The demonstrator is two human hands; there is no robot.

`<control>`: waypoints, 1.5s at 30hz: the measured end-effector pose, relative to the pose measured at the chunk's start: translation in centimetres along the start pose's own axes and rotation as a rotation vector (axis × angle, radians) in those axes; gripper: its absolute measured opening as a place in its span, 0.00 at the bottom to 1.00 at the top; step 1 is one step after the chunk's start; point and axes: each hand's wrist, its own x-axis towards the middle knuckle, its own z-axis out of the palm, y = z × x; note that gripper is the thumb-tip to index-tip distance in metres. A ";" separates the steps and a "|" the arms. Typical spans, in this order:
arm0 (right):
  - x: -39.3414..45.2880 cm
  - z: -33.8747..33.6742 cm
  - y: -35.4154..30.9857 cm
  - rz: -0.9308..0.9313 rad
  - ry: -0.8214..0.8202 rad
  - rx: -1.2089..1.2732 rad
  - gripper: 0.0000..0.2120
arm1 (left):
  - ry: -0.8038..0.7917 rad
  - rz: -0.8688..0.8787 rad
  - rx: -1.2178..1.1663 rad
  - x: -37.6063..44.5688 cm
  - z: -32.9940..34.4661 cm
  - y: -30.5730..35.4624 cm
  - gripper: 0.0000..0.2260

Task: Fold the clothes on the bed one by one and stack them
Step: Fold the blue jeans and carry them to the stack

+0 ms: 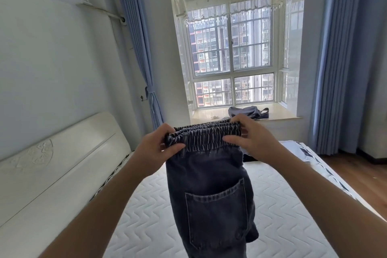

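Observation:
A pair of dark blue denim trousers (211, 201) with a gathered elastic waistband hangs in the air over the white quilted mattress (278, 211). My left hand (161, 146) pinches the waistband's left end, thumb in front. My right hand (251, 138) grips its right end, fingers over the top edge. A back pocket faces me. The legs drop out of view at the bottom. A dark garment (249, 158) lies on the bed just behind my right wrist, mostly hidden.
A white headboard (62, 165) runs along the left. Grey-blue clothing (249, 112) lies on the window sill ahead. Patterned white fabric (303, 150) sits at the bed's far right edge. Blue curtains flank the window; wooden floor shows at right.

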 end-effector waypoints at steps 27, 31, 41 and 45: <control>-4.4 -0.9 3.5 0.355 0.023 0.272 0.13 | -0.660 -0.050 0.496 9.0 3.1 6.3 0.25; -10.5 2.4 9.4 0.648 -0.122 0.170 0.20 | -0.665 -0.065 0.469 8.0 3.9 5.2 0.21; -20.1 9.6 15.6 1.173 -0.087 0.473 0.38 | -0.663 -0.038 0.462 6.7 4.8 5.3 0.18; -21.5 11.0 16.0 1.271 -0.093 0.643 0.45 | -0.661 -0.031 0.453 6.4 4.2 5.7 0.16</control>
